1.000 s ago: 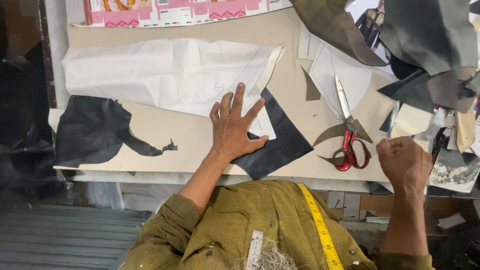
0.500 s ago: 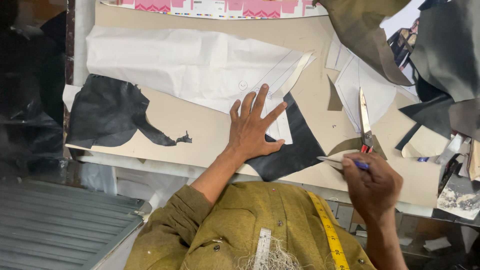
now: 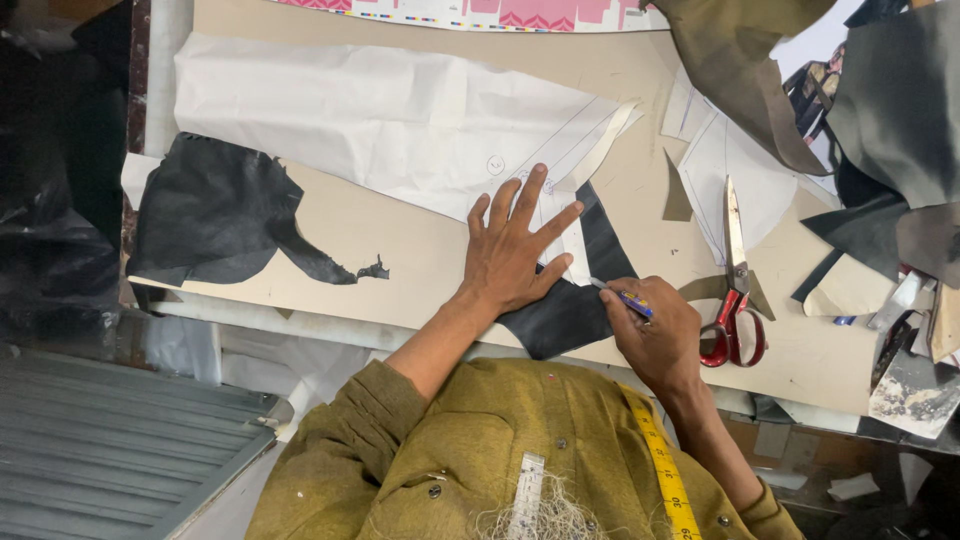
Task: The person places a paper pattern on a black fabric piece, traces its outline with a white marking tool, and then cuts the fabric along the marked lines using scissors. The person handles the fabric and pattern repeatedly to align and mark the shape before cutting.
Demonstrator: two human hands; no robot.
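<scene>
Since the earlier frame, right hand [image 3: 655, 335] has brought the pen [image 3: 622, 296] onto the black leather piece [image 3: 560, 315], pinching it in its fingers. Left hand [image 3: 512, 250], fingers spread, presses the white paper pattern [image 3: 380, 120] flat on the table [image 3: 420, 250].

The person wears an olive-mustard long-sleeved shirt [image 3: 480, 450] with small round buttons and creased, pushed-up sleeves. A yellow measuring tape [image 3: 665, 475] with black marks hangs at the right; pale frayed threads [image 3: 545, 520] cling near the chest.
</scene>
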